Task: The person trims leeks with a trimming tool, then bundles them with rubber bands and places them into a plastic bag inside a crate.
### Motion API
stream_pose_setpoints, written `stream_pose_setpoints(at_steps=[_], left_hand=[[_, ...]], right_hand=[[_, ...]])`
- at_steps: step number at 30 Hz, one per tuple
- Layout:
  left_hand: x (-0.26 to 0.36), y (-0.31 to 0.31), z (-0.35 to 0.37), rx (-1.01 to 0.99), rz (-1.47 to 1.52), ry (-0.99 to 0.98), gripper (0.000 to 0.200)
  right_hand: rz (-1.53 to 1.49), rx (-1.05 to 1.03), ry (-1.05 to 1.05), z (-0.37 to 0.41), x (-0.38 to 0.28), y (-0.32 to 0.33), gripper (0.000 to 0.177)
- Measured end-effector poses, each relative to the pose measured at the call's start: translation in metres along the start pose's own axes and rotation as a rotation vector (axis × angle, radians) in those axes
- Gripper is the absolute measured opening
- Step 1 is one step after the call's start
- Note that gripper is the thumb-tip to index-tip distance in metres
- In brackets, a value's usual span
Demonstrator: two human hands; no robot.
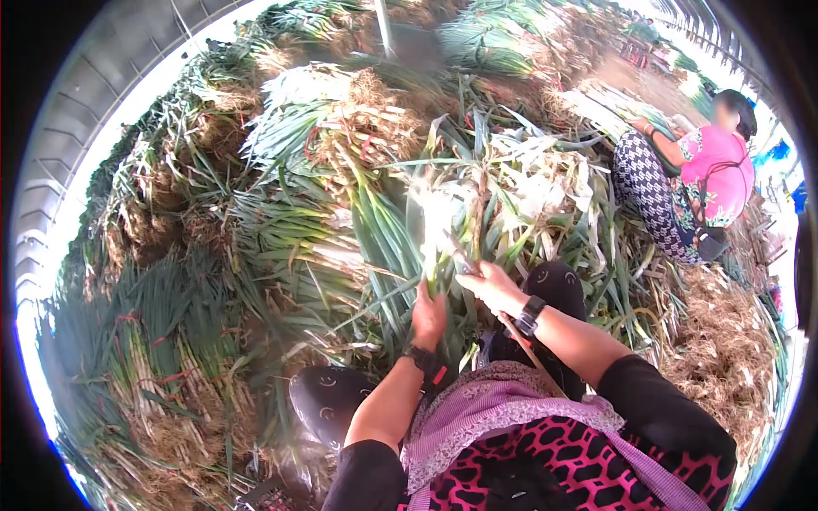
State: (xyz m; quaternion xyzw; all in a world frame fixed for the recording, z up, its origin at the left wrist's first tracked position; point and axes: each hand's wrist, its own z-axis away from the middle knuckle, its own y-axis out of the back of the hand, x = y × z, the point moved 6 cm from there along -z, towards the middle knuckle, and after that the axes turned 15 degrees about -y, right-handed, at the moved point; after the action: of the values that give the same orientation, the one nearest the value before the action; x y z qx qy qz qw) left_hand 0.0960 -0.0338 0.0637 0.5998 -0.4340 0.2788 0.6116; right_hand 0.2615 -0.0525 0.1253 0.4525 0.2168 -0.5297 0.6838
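Observation:
My left hand (429, 317) is closed around a green onion (432, 271), just in front of my knees. The white part of the stalk lies in bright glare, so its outline is hard to make out. Close on its right, my right hand (496, 289) grips a slim wand-like tool (461, 249) that points up toward the onion. A thin tan tube (532, 353) runs from beneath this hand down across my lap. Loose green leaves and pale peeled skins (545, 183) lie heaped beyond both hands.
Tied bundles of green onions (341, 128) are piled ahead and to the left, and more bundles (183, 366) lie at the lower left. A co-worker (720, 170) in pink crouches at the right. Onions with roots (720, 341) are heaped at my right side.

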Motion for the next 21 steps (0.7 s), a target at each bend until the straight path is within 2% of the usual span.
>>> stream_pose_setpoints(at_steps=[1,3,4,5,7,8,9,10,13,15,16,17,19,20,21], left_hand=[[-0.015,0.002,-0.012,0.142,-0.024,-0.026,0.052],[-0.01,0.031,-0.033,0.279,-0.019,-0.052,0.053],[-0.028,0.035,-0.046,0.437,-0.063,-0.232,0.057],[-0.028,0.033,-0.053,0.401,-0.126,-0.159,0.057],[-0.014,0.025,-0.065,0.354,-0.254,-0.02,0.058],[-0.001,0.015,-0.073,0.27,-0.198,0.019,0.057],[0.008,-0.003,-0.079,0.185,-0.141,0.062,0.055],[0.002,-0.029,-0.09,0.292,-0.1,-0.142,0.054],[-0.013,-0.098,-0.119,0.168,0.609,-0.078,0.044],[-0.017,-0.121,-0.132,0.039,0.704,-0.246,0.036],[-0.018,-0.134,-0.133,-0.033,0.758,-0.321,0.033],[-0.027,-0.134,-0.141,-0.11,0.662,-0.255,0.03],[-0.054,-0.104,-0.177,-0.223,0.268,-0.042,0.027],[-0.067,-0.081,-0.195,-0.206,0.088,0.008,0.027],[-0.081,-0.056,-0.217,-0.203,-0.224,-0.086,0.025]], right_hand=[[-0.004,0.021,0.12,0.008,-0.019,0.01,0.042],[-0.159,0.055,0.394,0.011,-0.044,0.022,0.037],[-0.103,0.08,0.412,0.012,-0.055,0.028,0.032],[-0.188,-0.103,0.131,0.032,-0.076,0.033,0.032],[-0.302,-0.126,0.114,0.013,-0.085,0.031,0.029],[-0.323,-0.063,0.276,0.017,-0.106,0.033,0.028],[-0.329,-0.083,0.272,-0.004,-0.102,0.029,0.03],[-0.366,-0.076,0.293,-0.028,-0.098,0.023,0.031],[-0.344,0.021,0.322,-0.05,-0.111,0.02,0.03],[-0.384,-0.013,0.258,-0.072,-0.106,0.017,0.031],[-0.437,-0.046,0.312,-0.072,-0.114,0.016,0.029],[-0.398,-0.053,0.234,-0.075,-0.114,0.019,0.029],[-0.517,-0.144,0.022,-0.057,-0.132,0.023,0.029],[-0.508,-0.136,0.059,-0.065,-0.131,0.022,0.03],[-0.533,-0.106,0.091,-0.07,-0.133,0.02,0.029]])
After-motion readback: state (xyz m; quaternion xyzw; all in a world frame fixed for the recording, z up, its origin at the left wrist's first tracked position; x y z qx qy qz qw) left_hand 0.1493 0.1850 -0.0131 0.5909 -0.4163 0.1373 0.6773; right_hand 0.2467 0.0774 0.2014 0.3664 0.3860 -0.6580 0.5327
